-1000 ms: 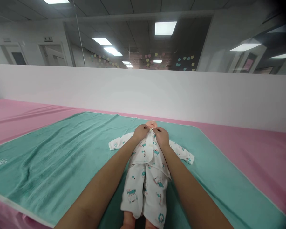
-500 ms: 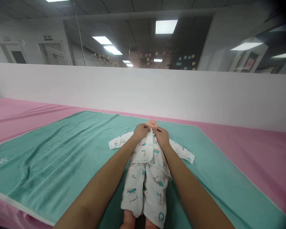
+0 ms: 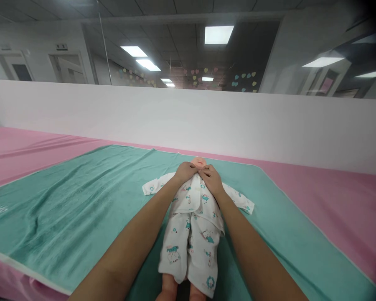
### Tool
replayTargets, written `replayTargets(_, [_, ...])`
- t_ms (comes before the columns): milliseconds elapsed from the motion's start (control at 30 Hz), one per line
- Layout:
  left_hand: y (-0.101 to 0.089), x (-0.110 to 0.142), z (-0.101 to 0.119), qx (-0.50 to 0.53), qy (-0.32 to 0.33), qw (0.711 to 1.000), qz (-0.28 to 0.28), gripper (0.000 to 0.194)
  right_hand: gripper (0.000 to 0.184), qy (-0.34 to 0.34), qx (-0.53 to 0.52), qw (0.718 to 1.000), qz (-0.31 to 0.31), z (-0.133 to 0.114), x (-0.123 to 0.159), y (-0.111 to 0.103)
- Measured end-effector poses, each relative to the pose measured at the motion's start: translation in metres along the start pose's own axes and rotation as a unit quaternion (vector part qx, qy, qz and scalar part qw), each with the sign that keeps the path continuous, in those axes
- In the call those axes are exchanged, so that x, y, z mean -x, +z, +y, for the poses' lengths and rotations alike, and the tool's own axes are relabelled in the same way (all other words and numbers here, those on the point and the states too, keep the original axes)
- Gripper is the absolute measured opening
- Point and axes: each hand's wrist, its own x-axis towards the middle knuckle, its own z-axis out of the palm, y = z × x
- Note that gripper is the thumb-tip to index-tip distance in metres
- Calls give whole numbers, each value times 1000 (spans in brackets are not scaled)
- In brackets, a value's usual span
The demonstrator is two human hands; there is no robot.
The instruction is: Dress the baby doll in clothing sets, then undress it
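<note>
A baby doll point(image 3: 199, 161) lies on its back on a teal towel point(image 3: 81, 200), its head away from me. It wears a white printed shirt point(image 3: 194, 198) and matching trousers point(image 3: 191, 246); bare feet show at the bottom edge. My left hand point(image 3: 184, 172) and my right hand point(image 3: 210, 177) meet at the shirt's collar just below the doll's chin. Both hands are closed, pinching the two front edges of the shirt together. The doll's face is mostly hidden behind my hands.
The towel lies on a pink sheet point(image 3: 332, 196) that covers a wide surface. A low white partition point(image 3: 207, 121) runs along the far side, with glass above it. The towel's near edge point(image 3: 25, 269) is at the lower left.
My two hands have drawn closer together at the collar, their fingertips now touching. The view has shifted slightly; the doll has stayed in place.
</note>
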Motion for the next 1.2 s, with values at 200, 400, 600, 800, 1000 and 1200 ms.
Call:
replayTargets(200, [-5,3,3,22,-9,999,-32,24,37,30,-40,999,15,3,3,-2])
replayTargets(400, [-1,-1,3,-37,-22,999,-11,22,33,62,-46,996,43,7,2,-1])
replayTargets(600, [5,-3,-1,-62,-12,998,19,17,19,72,-15,994,83,12,-2,3])
replayTargets(800, [4,1,3,-65,-9,998,22,17,25,78,-8,996,48,16,-9,5])
replayTargets(1000, [3,4,6,-72,8,997,22,21,23,74,-9,997,6,15,-13,2])
replayTargets(1200, [2,3,1,-39,45,998,-4,24,16,62,13,998,11,18,-18,5])
